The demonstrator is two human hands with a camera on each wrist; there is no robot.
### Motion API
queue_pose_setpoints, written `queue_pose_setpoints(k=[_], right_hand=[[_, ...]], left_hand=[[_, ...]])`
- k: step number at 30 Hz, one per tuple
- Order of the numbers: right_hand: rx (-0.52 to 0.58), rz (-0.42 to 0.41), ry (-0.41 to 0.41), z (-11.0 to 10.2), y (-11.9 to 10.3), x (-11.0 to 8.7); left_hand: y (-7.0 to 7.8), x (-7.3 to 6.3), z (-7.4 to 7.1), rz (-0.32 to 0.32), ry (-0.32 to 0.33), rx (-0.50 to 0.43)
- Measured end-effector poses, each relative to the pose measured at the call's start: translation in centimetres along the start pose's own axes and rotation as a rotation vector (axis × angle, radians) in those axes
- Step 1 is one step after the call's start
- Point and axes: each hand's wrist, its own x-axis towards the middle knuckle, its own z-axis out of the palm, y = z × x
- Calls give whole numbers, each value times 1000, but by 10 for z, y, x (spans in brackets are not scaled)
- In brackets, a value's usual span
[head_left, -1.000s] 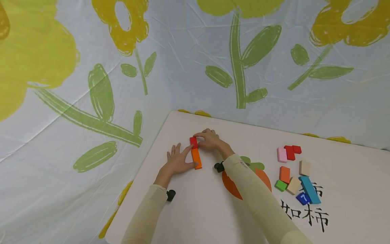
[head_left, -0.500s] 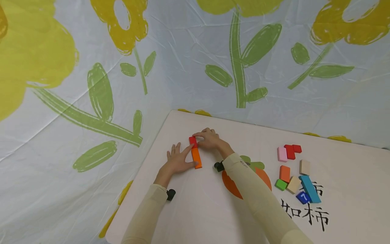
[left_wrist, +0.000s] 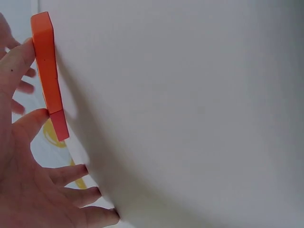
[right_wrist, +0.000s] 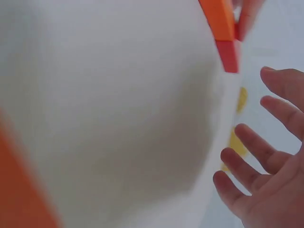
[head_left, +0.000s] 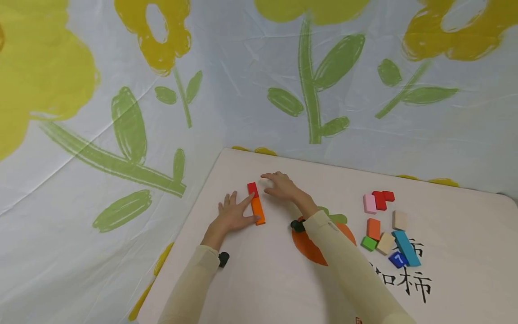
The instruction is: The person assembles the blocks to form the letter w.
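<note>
An orange block [head_left: 257,207] and a smaller red block [head_left: 252,187] lie end to end in a line on the table, the red one at the far end. My left hand [head_left: 230,218] is spread along their left side. Its thumb touches the orange block [left_wrist: 46,61], and the index fingertip rests where it meets the red block [left_wrist: 60,126]; the other fingers are splayed out. To the right of the red block, my right hand [head_left: 283,187] is off the blocks, fingers apart and holding nothing. The right wrist view shows that hand [right_wrist: 273,178] with its palm bare.
Farther right on the pale table [head_left: 259,270] lie several loose blocks, among them a pink one [head_left: 370,204], a long blue one [head_left: 406,248], a green one [head_left: 368,243] and a dark blue one marked 7 [head_left: 398,259]. A flower-print cloth [head_left: 243,90] hangs behind the table.
My right hand has let go of the red block and drawn a little to the right, its fingers opening. The left hand keeps its touch on the blocks. The head view has shifted slightly.
</note>
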Motion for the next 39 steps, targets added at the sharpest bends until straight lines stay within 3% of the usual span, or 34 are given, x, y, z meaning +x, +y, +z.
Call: queue_pose_setpoints(k=[13,24,39], right_hand=[[95,-126,311,-29,19,-111],[136,-82,473,-36,29,-199],[18,-23,642,-27,65,-269]], left_hand=[[-1,-3,1,-5,-8,38],[2,-3,4,14,-25,42],[2,-3,6,23,-14,27]])
